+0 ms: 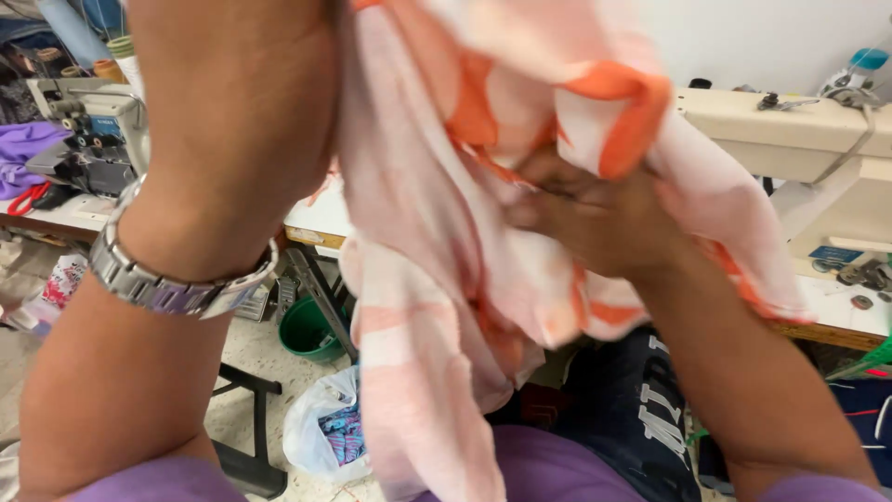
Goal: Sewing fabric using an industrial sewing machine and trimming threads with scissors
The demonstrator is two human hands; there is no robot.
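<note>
Two hands raised close before camera: right hand (595, 218) clenches peach-and-orange cloth (437, 279), which hangs lengthwise downward; left hand (232, 102) beside cloth, nearer lens, grip unclear.

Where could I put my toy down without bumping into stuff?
The white tabletop shows a bare strip left of the orange-and-white cloth. The speckled floor is bare between the green bucket and the white plastic bag. It is crowded where the left hand and right hand lift the cloth, and around the cream sewing machine.
</note>
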